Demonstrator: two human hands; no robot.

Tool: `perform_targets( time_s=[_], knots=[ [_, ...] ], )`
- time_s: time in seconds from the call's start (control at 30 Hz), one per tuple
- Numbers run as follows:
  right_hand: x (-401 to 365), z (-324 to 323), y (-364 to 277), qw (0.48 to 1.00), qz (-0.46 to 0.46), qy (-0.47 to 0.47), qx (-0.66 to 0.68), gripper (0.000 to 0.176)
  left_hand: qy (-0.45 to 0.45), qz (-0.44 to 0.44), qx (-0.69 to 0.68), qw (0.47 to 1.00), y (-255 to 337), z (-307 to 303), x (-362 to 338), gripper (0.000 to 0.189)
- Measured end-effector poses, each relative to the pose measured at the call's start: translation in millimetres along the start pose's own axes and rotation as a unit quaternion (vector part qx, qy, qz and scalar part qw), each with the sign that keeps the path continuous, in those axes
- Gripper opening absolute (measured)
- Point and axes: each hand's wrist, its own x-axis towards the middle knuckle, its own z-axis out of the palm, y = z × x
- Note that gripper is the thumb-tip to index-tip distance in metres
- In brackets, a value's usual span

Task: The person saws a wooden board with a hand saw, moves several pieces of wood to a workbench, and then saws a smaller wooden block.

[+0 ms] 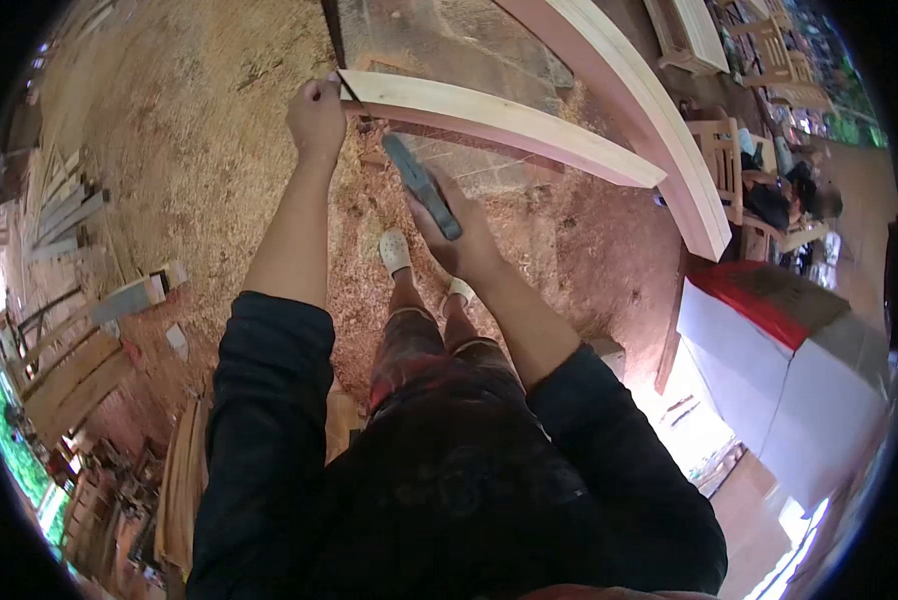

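My left hand (317,122) is closed at the near-left end of a pale, slightly curved wooden beam (489,115); what its fingers pinch is too small to tell. A thin dark strip (335,35) runs down to that same beam end, beside my fingertips. Wrapped round a long grey-green tool (421,185), my right hand (459,228) is held just below the beam, apart from it. The tool's exact kind is unclear. At its right end the beam meets a larger curved wooden piece (639,110).
Sawdust covers the floor (199,140) around my feet. Boards (74,380) and wood scraps lie at the left. Wooden chairs (714,160) stand at the upper right, with what looks like a seated person (799,190) near them. A white box-like object (759,370) with red on top is at the right.
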Motion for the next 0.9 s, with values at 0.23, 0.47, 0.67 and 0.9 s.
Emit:
perform_targets(
  time_s=[0.23,0.47,0.67,0.9],
  knots=[
    [-17.0,10.1,21.5,0.999,-0.001,0.024,-0.043,0.064,0.058,0.01,-0.076,0.995,8.4,9.4,1.5,0.025],
    [3.1,-24.3,-97.5,0.993,0.102,-0.013,-0.064,0.055,0.089,-0.123,-0.279,0.948,35.8,31.1,17.8,0.03],
    [-44.3,-29.3,-54.4,0.999,-0.01,0.023,-0.03,0.055,0.104,-0.121,-0.253,0.954,36.4,30.3,17.7,0.03],
    [-227.0,-97.4,-99.1,0.985,0.16,0.006,-0.06,0.048,0.062,-0.14,-0.307,0.939,12.7,41.4,28.9,0.029]
  ],
)
